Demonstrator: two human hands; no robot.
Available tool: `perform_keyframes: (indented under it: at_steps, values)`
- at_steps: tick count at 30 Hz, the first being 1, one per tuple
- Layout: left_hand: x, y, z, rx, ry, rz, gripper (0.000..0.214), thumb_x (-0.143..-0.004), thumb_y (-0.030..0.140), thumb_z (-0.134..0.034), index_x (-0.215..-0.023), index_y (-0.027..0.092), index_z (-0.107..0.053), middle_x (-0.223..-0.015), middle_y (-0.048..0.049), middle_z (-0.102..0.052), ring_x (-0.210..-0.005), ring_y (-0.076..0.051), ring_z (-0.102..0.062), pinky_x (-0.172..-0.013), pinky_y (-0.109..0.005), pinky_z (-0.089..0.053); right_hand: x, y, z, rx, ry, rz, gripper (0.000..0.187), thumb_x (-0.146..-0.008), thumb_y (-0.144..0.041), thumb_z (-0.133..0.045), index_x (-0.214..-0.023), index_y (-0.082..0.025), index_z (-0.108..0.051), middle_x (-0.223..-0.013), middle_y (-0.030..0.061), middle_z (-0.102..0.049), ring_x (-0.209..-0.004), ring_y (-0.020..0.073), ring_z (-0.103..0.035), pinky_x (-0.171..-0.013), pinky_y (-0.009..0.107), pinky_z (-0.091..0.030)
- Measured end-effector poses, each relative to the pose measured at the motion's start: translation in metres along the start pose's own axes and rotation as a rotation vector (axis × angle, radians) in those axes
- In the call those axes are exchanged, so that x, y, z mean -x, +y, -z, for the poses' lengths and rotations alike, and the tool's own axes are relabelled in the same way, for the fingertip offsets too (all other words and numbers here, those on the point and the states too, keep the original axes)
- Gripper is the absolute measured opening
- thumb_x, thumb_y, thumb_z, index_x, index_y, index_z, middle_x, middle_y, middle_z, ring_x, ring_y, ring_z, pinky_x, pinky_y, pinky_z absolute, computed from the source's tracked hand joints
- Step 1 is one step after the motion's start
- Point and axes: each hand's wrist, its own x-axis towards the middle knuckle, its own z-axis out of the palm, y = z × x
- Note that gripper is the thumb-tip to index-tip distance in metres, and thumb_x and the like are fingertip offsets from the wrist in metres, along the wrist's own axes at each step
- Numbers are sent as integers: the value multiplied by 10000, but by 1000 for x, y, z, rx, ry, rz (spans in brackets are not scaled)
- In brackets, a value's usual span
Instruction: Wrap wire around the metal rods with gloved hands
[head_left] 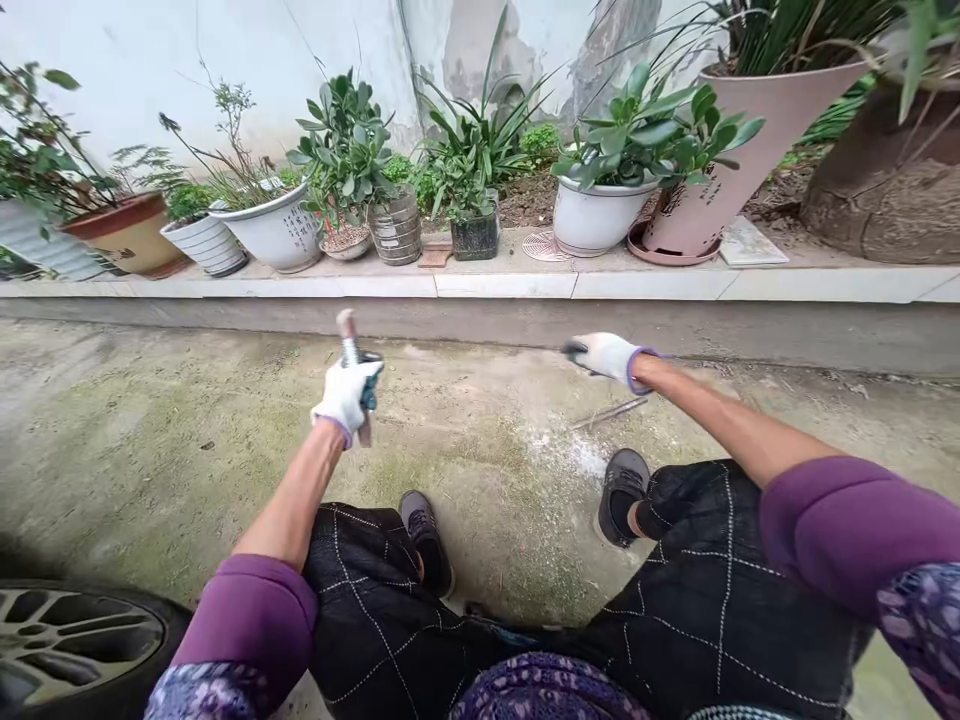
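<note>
My left hand (343,392), in a white glove with dark fingertips, is wrapped round a short stick-like tool (349,335). Above the fist its upper end shows a silvery ribbed part and a rounded brownish tip; a flat end sticks out below. What kind of tool it is I cannot make out. My right hand (606,356), gloved the same way, reaches in above the ground at the foot of the ledge. Its dark fingertips point left and are smeared by motion. Just below it a thin metal rod (611,412) lies on the concrete, beside scattered white powder (585,455).
A tiled ledge (502,286) runs across the back, bearing several potted plants, among them a white pot (600,215) and a tall pink pot (697,190). At lower left is a car wheel (75,640). My shoes (624,490) stand on the mossy concrete.
</note>
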Motion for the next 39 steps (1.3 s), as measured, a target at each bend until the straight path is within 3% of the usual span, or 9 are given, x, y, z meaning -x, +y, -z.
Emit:
perform_keyframes:
  at_steps: [2, 5, 10, 14, 17, 23, 27, 31, 39]
  values:
    - [9, 0, -32, -97, -177, -4, 253, -705, 185, -744, -929, 151, -631, -575, 71, -512, -405, -59, -397, -360, -195, -339, -9, -40, -7, -121, -74, 63, 241, -954, -171, -571, -1135, -181, -731, -1090, 64, -756, -761, 113, -692, -578, 159, -537]
    - [20, -2, -73, -190, -331, -33, 253, -701, 222, -732, -927, 158, -640, -541, 77, -491, -377, -58, -365, -341, -197, -337, -8, -105, -21, -722, -159, 161, 333, -902, -114, -545, -1196, -185, -683, -1261, 90, -703, -1021, 190, -685, -598, 208, -603]
    - [32, 3, -107, -270, -365, -72, 218, -687, 210, -689, -893, 151, -649, -543, 59, -515, -367, -53, -362, -331, -193, -320, 15, -161, -21, -1143, -414, -24, 298, -810, -97, -608, -1097, -156, -661, -886, 77, -751, -680, 171, -689, -497, 267, -589]
    - [30, 5, -100, -294, -360, -72, 292, -727, 232, -667, -1007, 151, -672, -529, 77, -454, -382, -54, -321, -357, -196, -330, 34, -149, -2, -1015, -425, -77, 126, -842, -215, -618, -934, -139, -660, -556, -20, -571, -406, 97, -483, -354, 199, -390]
    - [18, 1, -94, -486, -365, -144, 320, -785, 244, -627, -1089, 163, -686, -598, 40, -547, -429, -81, -409, -430, -221, -401, 51, -142, 7, -794, -384, 36, 151, -848, -238, -568, -892, -158, -688, -521, -63, -447, -406, 72, -346, -375, 196, -276]
    - [-1, -25, -105, -1428, -315, -451, 283, -934, 195, -482, -1122, 161, -692, -942, -152, -741, -877, -259, -720, -781, -349, -535, 75, -140, 10, -227, -261, 320, 228, -883, -204, -498, -867, -162, -722, -777, 23, -671, -647, 122, -519, -623, 233, -389]
    - [17, -42, -118, -1707, -608, -639, 318, -930, 130, -447, -1148, 155, -677, -901, -174, -737, -922, -309, -737, -804, -393, -535, 64, -120, 16, 95, -217, 303, 242, -940, -269, -511, -988, -185, -732, -863, 60, -720, -700, 156, -571, -626, 260, -363]
    - [36, -42, -130, -1648, -744, -748, 324, -925, 161, -462, -1164, 198, -678, -876, -130, -739, -866, -292, -734, -768, -368, -524, 38, -93, 14, 138, -168, 210, 259, -953, -252, -501, -1028, -179, -737, -933, 67, -741, -779, 165, -615, -670, 255, -388]
    - [14, -22, -125, -1054, -497, -534, 288, -927, 304, -522, -1114, 179, -703, -939, -69, -742, -835, -197, -676, -762, -275, -497, 41, -106, -5, -83, -269, 261, 217, -908, -190, -538, -959, -183, -749, -925, 48, -738, -787, 162, -612, -719, 246, -428]
